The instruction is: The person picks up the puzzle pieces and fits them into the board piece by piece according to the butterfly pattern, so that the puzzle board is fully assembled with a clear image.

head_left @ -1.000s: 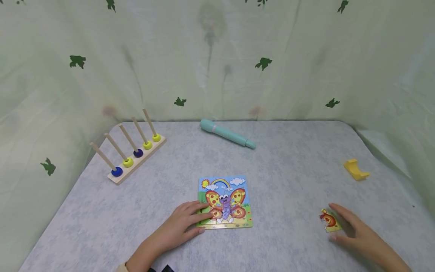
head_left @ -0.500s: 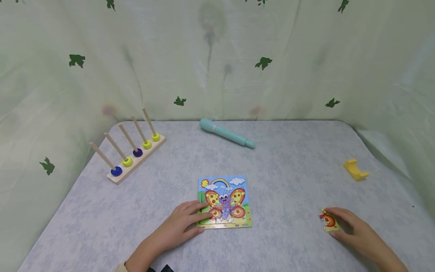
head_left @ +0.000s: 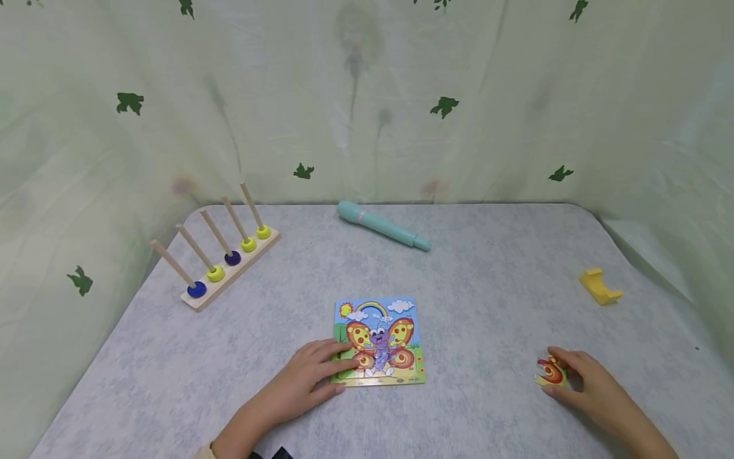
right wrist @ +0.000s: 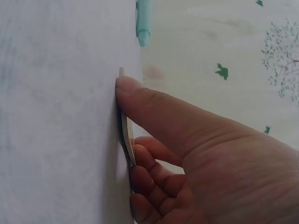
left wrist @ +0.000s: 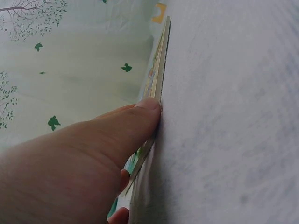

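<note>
A square butterfly jigsaw puzzle [head_left: 395, 341] lies on the table in front of me. My left hand [head_left: 304, 379] rests on its left side with fingers stretched over the picture, and in the left wrist view the thumb [left wrist: 148, 103] touches the board's edge. Off to the right, my right hand [head_left: 590, 389] pinches a small puzzle piece [head_left: 552, 371] printed with a red and yellow swirl. The right wrist view shows this piece [right wrist: 127, 128] edge-on between thumb and fingers, slightly tilted, close to the tabletop.
A wooden peg stand [head_left: 229, 274] with blue and yellow rings is at the back left. A teal pen-shaped object [head_left: 383, 225] lies at the back middle. To the right sits a yellow curved block [head_left: 600, 287]. A printed curtain [head_left: 390, 146] hangs behind the table [head_left: 482, 274].
My right hand has closed thumb and fingers on the puzzle piece and shifted it slightly left, turning it a little. The left hand has stayed on the puzzle.
</note>
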A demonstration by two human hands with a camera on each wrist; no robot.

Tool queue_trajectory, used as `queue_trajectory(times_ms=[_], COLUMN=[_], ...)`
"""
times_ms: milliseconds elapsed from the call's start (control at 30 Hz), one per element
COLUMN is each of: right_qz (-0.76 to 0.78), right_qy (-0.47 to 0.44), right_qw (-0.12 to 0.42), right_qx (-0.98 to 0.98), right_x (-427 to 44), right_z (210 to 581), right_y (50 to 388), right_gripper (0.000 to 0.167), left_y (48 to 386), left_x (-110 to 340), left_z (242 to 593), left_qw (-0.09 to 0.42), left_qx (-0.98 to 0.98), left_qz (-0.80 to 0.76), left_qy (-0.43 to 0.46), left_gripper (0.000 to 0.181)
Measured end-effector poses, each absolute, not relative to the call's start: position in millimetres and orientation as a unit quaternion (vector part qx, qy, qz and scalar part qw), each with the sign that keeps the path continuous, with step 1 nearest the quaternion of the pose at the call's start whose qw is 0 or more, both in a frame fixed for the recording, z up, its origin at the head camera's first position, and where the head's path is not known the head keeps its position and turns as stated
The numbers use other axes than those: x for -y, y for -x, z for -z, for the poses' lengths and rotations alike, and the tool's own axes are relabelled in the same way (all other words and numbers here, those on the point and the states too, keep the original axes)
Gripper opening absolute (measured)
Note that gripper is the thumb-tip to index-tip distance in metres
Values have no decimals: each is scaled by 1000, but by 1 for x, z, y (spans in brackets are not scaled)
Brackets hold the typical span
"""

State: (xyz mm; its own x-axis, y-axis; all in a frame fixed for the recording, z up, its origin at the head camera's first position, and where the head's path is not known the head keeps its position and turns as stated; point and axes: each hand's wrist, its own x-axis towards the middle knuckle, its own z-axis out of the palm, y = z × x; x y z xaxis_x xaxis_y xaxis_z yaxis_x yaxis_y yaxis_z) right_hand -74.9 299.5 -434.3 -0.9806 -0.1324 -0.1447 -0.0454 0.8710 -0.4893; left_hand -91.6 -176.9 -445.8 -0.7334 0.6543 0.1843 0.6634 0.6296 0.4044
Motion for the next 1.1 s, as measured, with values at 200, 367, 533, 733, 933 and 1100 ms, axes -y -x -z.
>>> queue_trajectory(times_ms=[200, 367, 533, 733, 933, 1100], right_qz=[252, 255, 265, 290, 313, 349], right_qy=[49, 42, 44, 87, 176, 251], right_qw=[65, 66, 66, 22, -49, -67], right_qx=[-964, -964, -961, -953, -932, -900], right_x=[-297, -295, -293, -282, -250, -213], right_z=[434, 433, 431, 420, 407, 399], right_y=[76, 77, 77, 77, 83, 89], right_gripper=[69, 66, 66, 59, 55, 57], left_y=[92, 92, 91, 90, 91, 91], left_x=[177, 177, 177, 177, 177, 177], left_z=[446, 445, 445, 443, 442, 444], left_qw=[12, 5, -2, -3, -3, 2], left_qx=[902, 903, 904, 904, 903, 902], left_qz=[228, 228, 229, 230, 231, 232], left_qy=[365, 363, 360, 360, 363, 364], left_gripper=[43, 43, 43, 42, 42, 42])
